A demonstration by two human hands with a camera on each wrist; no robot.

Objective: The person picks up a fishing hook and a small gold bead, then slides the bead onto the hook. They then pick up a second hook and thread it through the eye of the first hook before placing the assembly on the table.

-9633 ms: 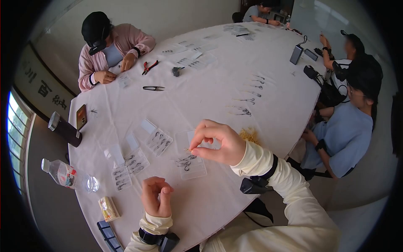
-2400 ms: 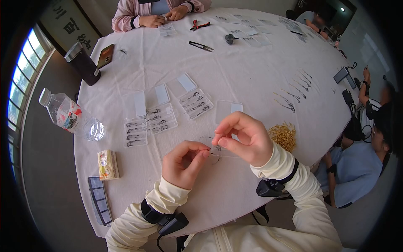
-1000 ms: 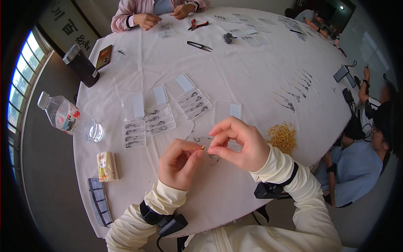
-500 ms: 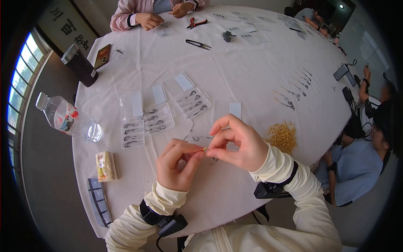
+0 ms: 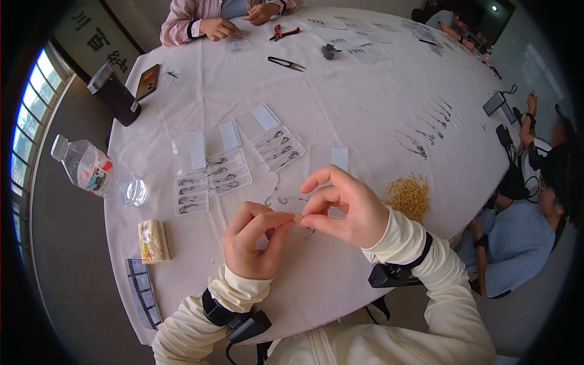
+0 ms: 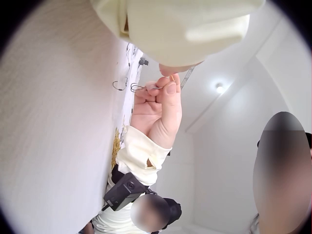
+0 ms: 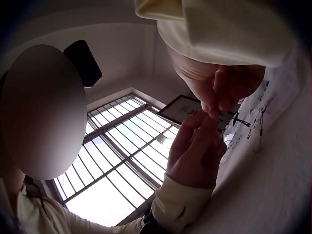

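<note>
My left hand (image 5: 250, 242) pinches a small gold-coloured piece (image 5: 298, 218) between thumb and index finger. Fingertips of my right hand (image 5: 351, 210) meet it there, also pinching. In the left wrist view a dark fishing hook with looped line (image 6: 138, 87) sticks out from the right fingers. Below the hands lies an open clear box (image 5: 319, 156), partly hidden, with loose hooks (image 5: 283, 199) beside it. A heap of gold pieces (image 5: 409, 198) sits right of the right hand. The right wrist view shows both hands' fingertips together.
Left of the hands lie clear boxes of hooks (image 5: 226, 177). A row of gold-ended rigs (image 5: 429, 129) lies at right. A water bottle (image 5: 94, 170), dark flask (image 5: 115, 97) and tissue pack (image 5: 152, 241) line the left edge. Thread snips (image 5: 286, 64) and pliers (image 5: 284, 33) lie farther back.
Earlier my right hand was over the hook box and the left apart from it. About a second ago the gold piece showed at the left fingertips; the hands have since come together.
</note>
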